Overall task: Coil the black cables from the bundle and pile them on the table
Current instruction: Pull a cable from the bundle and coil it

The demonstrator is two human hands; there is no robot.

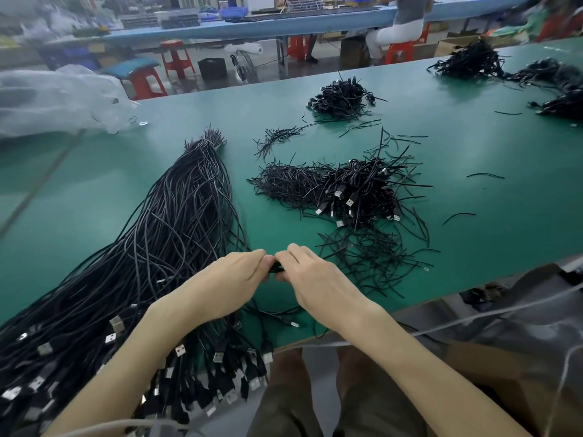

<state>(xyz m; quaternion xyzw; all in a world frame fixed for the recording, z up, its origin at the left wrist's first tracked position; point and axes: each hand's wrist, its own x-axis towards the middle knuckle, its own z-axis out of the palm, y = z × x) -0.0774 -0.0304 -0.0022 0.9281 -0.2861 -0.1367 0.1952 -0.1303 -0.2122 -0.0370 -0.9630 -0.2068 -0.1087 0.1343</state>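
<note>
Bundle point(164, 247) of straight cables lies at 9 o'clock from the hands. Left hand point(233, 279) and right hand point(312, 275) meet fingertip to fingertip, both pinching a small coil point(276, 268) between them. Loops are best held tight and even before release onto the pile point(356, 190) at 1 o'clock.

Views: one, head-worn, wide-angle. Position: above the near edge of the green bench point(473, 146), the wearer's legs point(293, 405) at frame bottom. Facing: forward and down, across to a blue bench point(284, 25) beyond. Range: close to left hand point(233, 279) and right hand point(312, 275).
</note>
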